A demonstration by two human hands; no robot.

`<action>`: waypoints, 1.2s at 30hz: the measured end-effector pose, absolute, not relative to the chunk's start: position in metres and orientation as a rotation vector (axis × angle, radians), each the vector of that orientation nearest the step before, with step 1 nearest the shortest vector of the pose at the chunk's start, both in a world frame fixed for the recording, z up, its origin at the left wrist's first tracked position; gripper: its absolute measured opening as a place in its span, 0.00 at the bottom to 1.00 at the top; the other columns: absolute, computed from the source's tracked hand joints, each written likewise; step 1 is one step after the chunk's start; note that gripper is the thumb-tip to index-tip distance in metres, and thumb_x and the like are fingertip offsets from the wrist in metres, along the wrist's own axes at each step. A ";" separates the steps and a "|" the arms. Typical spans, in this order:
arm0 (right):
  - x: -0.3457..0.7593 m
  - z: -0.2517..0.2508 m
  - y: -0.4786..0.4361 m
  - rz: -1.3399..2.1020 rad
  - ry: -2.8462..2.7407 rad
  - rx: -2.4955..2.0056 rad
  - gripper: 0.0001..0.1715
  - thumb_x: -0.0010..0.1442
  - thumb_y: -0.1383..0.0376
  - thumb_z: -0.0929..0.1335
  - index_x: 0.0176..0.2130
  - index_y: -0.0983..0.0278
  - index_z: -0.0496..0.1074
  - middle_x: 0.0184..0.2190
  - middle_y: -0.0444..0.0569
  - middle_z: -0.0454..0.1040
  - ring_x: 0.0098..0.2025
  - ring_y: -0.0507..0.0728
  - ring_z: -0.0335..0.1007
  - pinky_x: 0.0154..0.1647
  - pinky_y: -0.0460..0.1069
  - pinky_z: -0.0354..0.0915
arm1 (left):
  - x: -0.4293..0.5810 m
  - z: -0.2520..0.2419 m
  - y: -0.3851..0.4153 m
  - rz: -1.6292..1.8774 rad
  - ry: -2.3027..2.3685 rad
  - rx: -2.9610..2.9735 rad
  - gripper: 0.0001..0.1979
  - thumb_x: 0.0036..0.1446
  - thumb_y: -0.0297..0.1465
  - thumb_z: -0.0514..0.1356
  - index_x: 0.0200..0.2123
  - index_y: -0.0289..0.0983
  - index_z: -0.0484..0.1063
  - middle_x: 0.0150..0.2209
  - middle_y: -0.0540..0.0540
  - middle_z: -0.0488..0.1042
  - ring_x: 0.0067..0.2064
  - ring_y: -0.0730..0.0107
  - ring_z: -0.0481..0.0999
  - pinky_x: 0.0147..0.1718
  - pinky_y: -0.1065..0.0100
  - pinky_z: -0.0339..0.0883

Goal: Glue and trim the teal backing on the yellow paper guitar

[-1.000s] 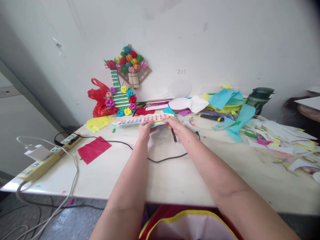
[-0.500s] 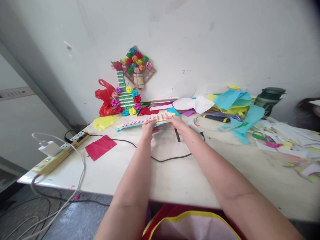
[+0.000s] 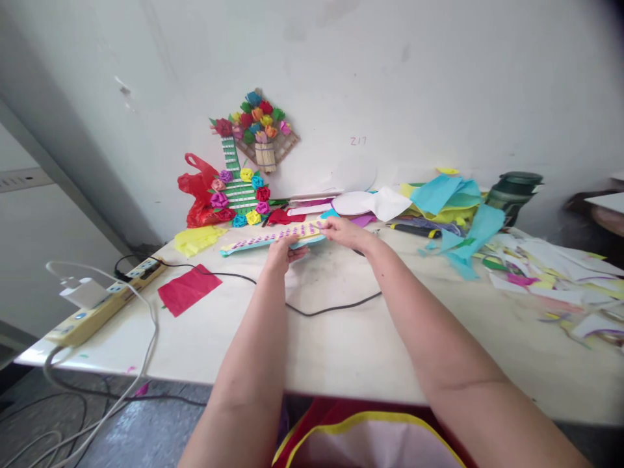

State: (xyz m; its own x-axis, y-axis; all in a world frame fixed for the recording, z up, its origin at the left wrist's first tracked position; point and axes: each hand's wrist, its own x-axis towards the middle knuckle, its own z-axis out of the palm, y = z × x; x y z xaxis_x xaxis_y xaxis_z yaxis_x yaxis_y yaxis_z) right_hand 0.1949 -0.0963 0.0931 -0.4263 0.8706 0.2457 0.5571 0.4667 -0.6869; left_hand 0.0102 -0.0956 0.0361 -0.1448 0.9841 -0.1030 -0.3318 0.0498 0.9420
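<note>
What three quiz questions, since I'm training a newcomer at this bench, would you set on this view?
1. Which of the person's hands is nearer the right-hand end of the purple-marked yellow strip?

2. True or false: in the picture, the red plastic bag is left of the guitar-shaped craft.

3. Which thing is on the power strip?
a) the black-and-yellow tool
b) the white plug adapter
c) the green-lidded bottle

Key:
1. The right hand.
2. True.
3. b
</note>
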 end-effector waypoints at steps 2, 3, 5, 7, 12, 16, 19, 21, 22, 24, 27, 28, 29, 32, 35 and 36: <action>0.199 0.094 -0.094 0.728 -2.232 -1.103 0.06 0.51 0.65 0.64 0.31 0.66 0.68 0.25 0.43 0.67 0.27 0.49 0.60 0.29 0.44 0.56 | 0.010 0.037 -0.096 1.393 1.116 0.824 0.12 0.46 0.26 0.58 0.37 0.30 0.69 0.22 0.41 0.74 0.24 0.61 0.77 0.25 0.66 0.72; 0.202 0.094 -0.094 0.740 -2.285 -1.082 0.07 0.50 0.66 0.65 0.31 0.66 0.69 0.26 0.43 0.68 0.27 0.49 0.60 0.29 0.44 0.56 | 0.010 0.038 -0.097 1.385 1.122 0.821 0.12 0.46 0.26 0.58 0.37 0.30 0.69 0.22 0.41 0.74 0.24 0.61 0.77 0.25 0.66 0.72; 0.206 0.094 -0.092 0.702 -2.383 -1.087 0.08 0.49 0.67 0.66 0.33 0.66 0.72 0.26 0.43 0.69 0.27 0.49 0.61 0.28 0.44 0.56 | 0.010 0.039 -0.097 1.368 1.132 0.813 0.13 0.46 0.25 0.58 0.38 0.30 0.69 0.23 0.41 0.75 0.25 0.61 0.77 0.25 0.66 0.72; 0.207 0.094 -0.092 0.595 -2.453 -1.136 0.11 0.51 0.65 0.66 0.36 0.65 0.73 0.26 0.43 0.70 0.26 0.49 0.62 0.28 0.44 0.56 | 0.010 0.040 -0.098 1.354 1.138 0.813 0.13 0.46 0.26 0.58 0.38 0.30 0.69 0.23 0.41 0.75 0.25 0.61 0.77 0.25 0.66 0.72; 0.202 0.099 -0.097 0.353 -2.545 -1.195 0.14 0.56 0.61 0.63 0.40 0.62 0.74 0.29 0.45 0.73 0.29 0.50 0.64 0.30 0.44 0.55 | 0.008 0.040 -0.098 1.368 1.137 0.802 0.14 0.46 0.26 0.57 0.39 0.31 0.69 0.23 0.41 0.75 0.26 0.60 0.77 0.25 0.67 0.72; 0.201 0.103 -0.100 0.196 -2.583 -1.244 0.12 0.55 0.62 0.64 0.38 0.63 0.73 0.34 0.46 0.74 0.33 0.52 0.66 0.29 0.44 0.55 | 0.007 0.040 -0.096 1.384 1.146 0.794 0.15 0.47 0.26 0.57 0.40 0.31 0.69 0.22 0.41 0.74 0.24 0.62 0.76 0.23 0.68 0.71; 0.201 0.102 -0.100 0.229 -2.630 -1.362 0.10 0.53 0.62 0.65 0.37 0.62 0.71 0.30 0.45 0.74 0.30 0.52 0.66 0.26 0.44 0.54 | 0.006 0.040 -0.095 1.376 1.152 0.800 0.15 0.46 0.26 0.57 0.41 0.30 0.69 0.21 0.41 0.74 0.22 0.64 0.76 0.21 0.69 0.71; 0.199 0.100 -0.099 0.224 -2.649 -1.421 0.09 0.53 0.62 0.66 0.35 0.62 0.71 0.29 0.45 0.74 0.30 0.52 0.66 0.26 0.44 0.53 | 0.006 0.040 -0.094 1.369 1.162 0.790 0.15 0.46 0.25 0.56 0.40 0.30 0.69 0.21 0.41 0.74 0.21 0.64 0.75 0.21 0.69 0.70; 0.198 0.099 -0.099 0.199 -2.645 -1.432 0.08 0.53 0.62 0.66 0.34 0.62 0.70 0.29 0.45 0.74 0.30 0.52 0.66 0.26 0.44 0.53 | 0.006 0.040 -0.094 1.364 1.168 0.782 0.14 0.46 0.25 0.56 0.39 0.30 0.70 0.21 0.41 0.74 0.22 0.63 0.76 0.21 0.69 0.70; 0.196 0.096 -0.098 0.121 -2.618 -1.433 0.07 0.53 0.62 0.66 0.33 0.62 0.70 0.30 0.46 0.74 0.32 0.53 0.67 0.26 0.45 0.52 | 0.006 0.041 -0.094 1.355 1.177 0.771 0.13 0.45 0.24 0.57 0.38 0.30 0.70 0.21 0.40 0.74 0.22 0.62 0.76 0.21 0.68 0.71; 0.190 0.093 -0.099 0.025 -2.586 -1.416 0.07 0.54 0.62 0.66 0.33 0.62 0.71 0.31 0.48 0.74 0.34 0.55 0.67 0.27 0.45 0.52 | 0.007 0.042 -0.095 1.360 1.180 0.750 0.13 0.44 0.24 0.57 0.38 0.30 0.69 0.22 0.41 0.74 0.24 0.60 0.77 0.22 0.67 0.71; 0.188 0.092 -0.100 0.004 -2.581 -1.412 0.07 0.54 0.62 0.66 0.33 0.62 0.71 0.32 0.48 0.74 0.34 0.55 0.67 0.28 0.46 0.53 | 0.007 0.042 -0.095 1.367 1.179 0.742 0.14 0.44 0.23 0.58 0.38 0.30 0.69 0.22 0.41 0.74 0.24 0.60 0.77 0.23 0.67 0.71; 0.187 0.091 -0.101 -0.013 -2.575 -1.406 0.07 0.54 0.62 0.66 0.33 0.62 0.71 0.32 0.49 0.74 0.35 0.55 0.67 0.28 0.46 0.53 | 0.008 0.043 -0.095 1.373 1.178 0.734 0.14 0.44 0.23 0.58 0.38 0.30 0.68 0.22 0.42 0.73 0.24 0.60 0.77 0.23 0.67 0.72; 0.183 0.089 -0.103 -0.053 -2.551 -1.394 0.07 0.55 0.62 0.66 0.35 0.63 0.71 0.33 0.50 0.74 0.35 0.56 0.68 0.30 0.46 0.54 | 0.008 0.043 -0.095 1.372 1.180 0.731 0.15 0.44 0.23 0.58 0.38 0.31 0.67 0.22 0.42 0.73 0.24 0.60 0.77 0.23 0.66 0.71; 0.182 0.087 -0.104 -0.065 -2.522 -1.374 0.09 0.56 0.61 0.65 0.36 0.63 0.70 0.34 0.51 0.74 0.36 0.56 0.68 0.31 0.46 0.54 | 0.008 0.042 -0.095 1.358 1.184 0.755 0.14 0.44 0.24 0.58 0.39 0.30 0.67 0.22 0.41 0.74 0.24 0.60 0.77 0.23 0.67 0.71; 0.181 0.087 -0.104 -0.069 -2.511 -1.364 0.09 0.56 0.61 0.65 0.36 0.63 0.70 0.34 0.51 0.74 0.36 0.56 0.68 0.31 0.46 0.54 | 0.008 0.042 -0.095 1.353 1.181 0.766 0.14 0.45 0.25 0.58 0.39 0.29 0.67 0.22 0.40 0.74 0.24 0.60 0.77 0.23 0.67 0.71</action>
